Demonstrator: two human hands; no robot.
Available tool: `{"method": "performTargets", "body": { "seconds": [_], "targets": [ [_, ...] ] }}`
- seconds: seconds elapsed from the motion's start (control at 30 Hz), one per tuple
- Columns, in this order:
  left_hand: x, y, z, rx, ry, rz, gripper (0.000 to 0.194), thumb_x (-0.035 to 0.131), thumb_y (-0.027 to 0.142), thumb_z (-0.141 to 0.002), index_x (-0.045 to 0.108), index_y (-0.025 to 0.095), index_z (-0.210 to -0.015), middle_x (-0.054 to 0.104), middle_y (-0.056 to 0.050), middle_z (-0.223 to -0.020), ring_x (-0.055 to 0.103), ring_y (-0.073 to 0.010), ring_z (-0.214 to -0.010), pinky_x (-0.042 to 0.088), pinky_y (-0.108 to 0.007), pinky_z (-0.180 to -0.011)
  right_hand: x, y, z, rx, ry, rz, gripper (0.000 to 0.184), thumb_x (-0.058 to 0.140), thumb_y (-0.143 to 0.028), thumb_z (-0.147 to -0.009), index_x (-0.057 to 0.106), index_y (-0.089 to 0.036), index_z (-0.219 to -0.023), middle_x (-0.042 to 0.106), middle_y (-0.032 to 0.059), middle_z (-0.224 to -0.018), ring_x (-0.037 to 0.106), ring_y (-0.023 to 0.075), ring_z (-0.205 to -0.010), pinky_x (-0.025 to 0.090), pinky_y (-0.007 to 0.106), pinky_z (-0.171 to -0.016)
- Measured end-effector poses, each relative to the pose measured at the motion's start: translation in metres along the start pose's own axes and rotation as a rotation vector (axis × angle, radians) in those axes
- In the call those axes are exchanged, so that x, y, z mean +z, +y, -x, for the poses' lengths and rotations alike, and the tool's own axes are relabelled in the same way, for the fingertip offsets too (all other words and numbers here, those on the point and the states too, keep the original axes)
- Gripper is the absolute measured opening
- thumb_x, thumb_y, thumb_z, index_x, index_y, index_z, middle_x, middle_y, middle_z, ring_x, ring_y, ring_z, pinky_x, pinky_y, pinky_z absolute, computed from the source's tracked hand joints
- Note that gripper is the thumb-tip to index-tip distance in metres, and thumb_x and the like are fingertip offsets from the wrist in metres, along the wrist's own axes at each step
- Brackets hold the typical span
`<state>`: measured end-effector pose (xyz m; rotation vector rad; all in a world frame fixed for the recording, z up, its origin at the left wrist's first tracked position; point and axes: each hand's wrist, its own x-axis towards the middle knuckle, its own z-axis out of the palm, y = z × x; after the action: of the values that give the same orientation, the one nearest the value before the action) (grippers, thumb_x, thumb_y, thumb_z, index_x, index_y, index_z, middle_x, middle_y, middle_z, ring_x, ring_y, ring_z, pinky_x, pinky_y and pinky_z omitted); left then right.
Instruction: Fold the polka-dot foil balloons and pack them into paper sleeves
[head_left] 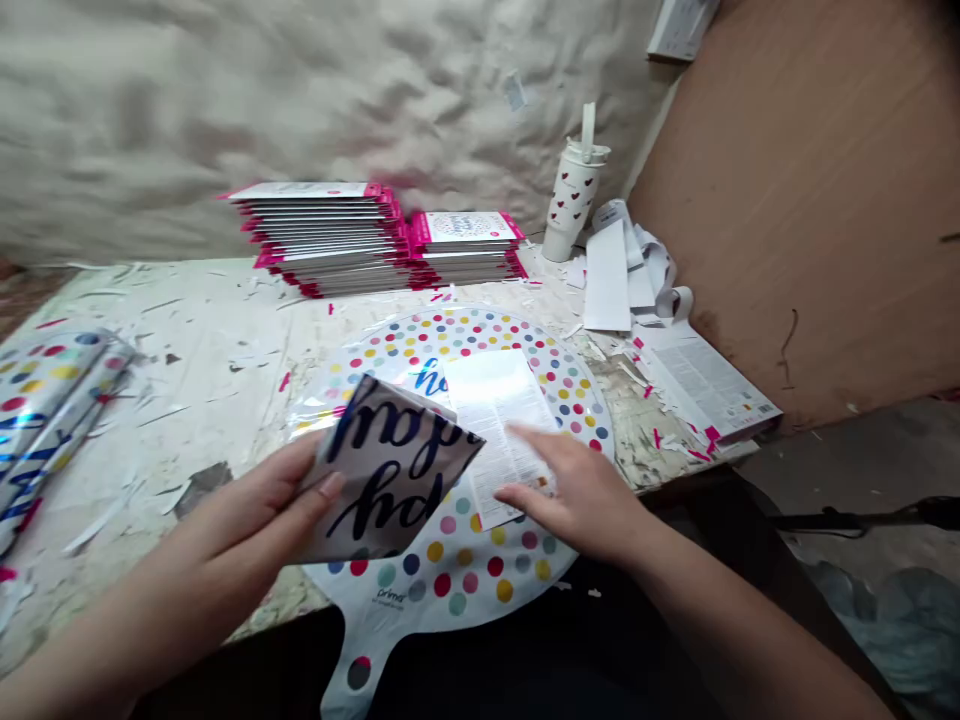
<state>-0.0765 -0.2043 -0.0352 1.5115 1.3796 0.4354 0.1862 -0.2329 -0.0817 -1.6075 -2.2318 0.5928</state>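
Note:
My left hand (262,510) pinches a folded foil balloon (405,470) with dark blue lettering, its layers bent into a flat packet. Just right of it, my right hand (577,490) is held over a white printed card (499,430), thumb and forefinger apart. The fingertips are slightly blurred, so whether they touch the card I cannot tell. Beneath both hands lies a flat round foil balloon (450,580) with many-coloured dots, its tail hanging over the table's front edge. The card rests on this balloon and partly covers its blue lettering.
Two stacks of pink-edged packets (330,240) (469,245) stand at the back. A white tumbler (574,190) with hearts is beside them. White paper strips (607,275) and a pile of printed cards (705,380) lie right; folded dotted balloons (45,410) left. Scraps litter the table (187,320).

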Motion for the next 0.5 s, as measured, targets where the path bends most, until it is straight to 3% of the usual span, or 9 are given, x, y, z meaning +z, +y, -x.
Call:
{"method": "performTargets", "body": {
  "seconds": [0.07, 0.13, 0.17, 0.23, 0.3, 0.33, 0.4, 0.43, 0.5],
  "targets": [
    [0.006, 0.003, 0.0, 0.109, -0.083, -0.127, 0.038, 0.048, 0.042, -0.085, 0.051, 0.031, -0.121, 0.062, 0.001, -0.114, 0.056, -0.0234, -0.102, 0.049, -0.03, -0.084, -0.015, 0.0, -0.01, -0.051, 0.147, -0.203, 0.097, 0.067, -0.052, -0.067, 0.017, -0.021, -0.143, 0.03, 0.0116, -0.145, 0.032, 0.0281, -0.13, 0.037, 0.041, -0.101],
    [0.012, 0.012, -0.004, 0.213, -0.225, -0.18, 0.036, 0.046, 0.039, -0.086, 0.053, 0.029, -0.12, 0.062, 0.0, -0.112, 0.057, -0.023, -0.101, 0.048, -0.029, -0.085, -0.026, 0.0, -0.023, -0.151, 0.049, -0.407, 0.11, 0.074, -0.045, -0.061, 0.007, -0.022, -0.145, 0.024, 0.0107, -0.148, 0.029, 0.0271, -0.132, 0.037, 0.038, -0.102],
    [0.014, 0.018, -0.007, 0.248, -0.293, -0.195, 0.035, 0.045, 0.038, -0.086, 0.054, 0.028, -0.119, 0.063, -0.001, -0.11, 0.057, -0.023, -0.101, 0.048, -0.028, -0.085, -0.029, 0.002, -0.03, -0.184, -0.096, -0.519, 0.106, 0.075, -0.041, -0.061, 0.012, -0.023, -0.144, 0.032, 0.0101, -0.144, 0.037, 0.0261, -0.128, 0.04, 0.036, -0.098],
    [0.018, 0.028, -0.013, 0.291, -0.359, -0.237, 0.033, 0.044, 0.036, -0.087, 0.056, 0.027, -0.116, 0.064, -0.002, -0.106, 0.058, -0.0228, -0.098, 0.047, -0.029, -0.084, -0.028, 0.013, -0.045, -0.186, -0.427, -0.732, 0.08, 0.073, -0.035, -0.063, 0.04, -0.021, -0.134, 0.057, 0.0075, -0.123, 0.056, 0.0232, -0.109, 0.048, 0.032, -0.087],
    [0.024, 0.035, -0.018, 0.367, -0.219, -0.304, 0.031, 0.044, 0.035, -0.087, 0.057, 0.026, -0.113, 0.064, -0.003, -0.104, 0.058, -0.0221, -0.096, 0.047, -0.03, -0.084, -0.024, 0.036, -0.06, -0.052, -0.595, -0.869, 0.048, 0.073, -0.034, -0.063, 0.064, -0.015, -0.106, 0.069, 0.0053, -0.095, 0.065, 0.0213, -0.087, 0.053, 0.031, -0.076],
    [0.031, 0.037, -0.021, 0.422, -0.088, -0.347, 0.03, 0.043, 0.033, -0.087, 0.058, 0.025, -0.112, 0.064, -0.004, -0.104, 0.058, -0.022, -0.095, 0.047, -0.032, -0.084, -0.022, 0.05, -0.067, 0.074, -0.557, -0.9, 0.038, 0.074, -0.034, -0.062, 0.068, -0.012, -0.093, 0.07, 0.0052, -0.085, 0.066, 0.0206, -0.078, 0.054, 0.031, -0.07],
    [0.053, 0.037, -0.028, 0.551, 0.146, -0.45, 0.028, 0.041, 0.031, -0.088, 0.059, 0.021, -0.107, 0.063, -0.007, -0.104, 0.058, -0.0223, -0.096, 0.046, -0.035, -0.085, -0.019, 0.078, -0.079, 0.334, -0.318, -0.901, 0.027, 0.077, -0.029, -0.059, 0.068, -0.011, -0.077, 0.07, 0.0055, -0.073, 0.066, 0.0186, -0.066, 0.054, 0.029, -0.062],
    [0.069, 0.036, -0.034, 0.617, 0.174, -0.509, 0.027, 0.039, 0.029, -0.089, 0.06, 0.019, -0.103, 0.063, -0.009, -0.103, 0.058, -0.0223, -0.095, 0.047, -0.036, -0.085, -0.018, 0.089, -0.084, 0.424, -0.197, -0.888, 0.025, 0.078, -0.026, -0.058, 0.067, -0.011, -0.075, 0.07, 0.0054, -0.072, 0.065, 0.0175, -0.064, 0.054, 0.028, -0.061],
    [0.105, 0.029, -0.048, 0.711, 0.048, -0.634, 0.029, 0.036, 0.029, -0.09, 0.061, 0.015, -0.098, 0.063, -0.012, -0.104, 0.059, -0.0227, -0.095, 0.047, -0.037, -0.085, -0.018, 0.104, -0.092, 0.492, -0.052, -0.887, 0.021, 0.077, -0.02, -0.059, 0.066, -0.012, -0.076, 0.071, 0.0055, -0.074, 0.066, 0.0163, -0.066, 0.054, 0.027, -0.063]
  ]
}}
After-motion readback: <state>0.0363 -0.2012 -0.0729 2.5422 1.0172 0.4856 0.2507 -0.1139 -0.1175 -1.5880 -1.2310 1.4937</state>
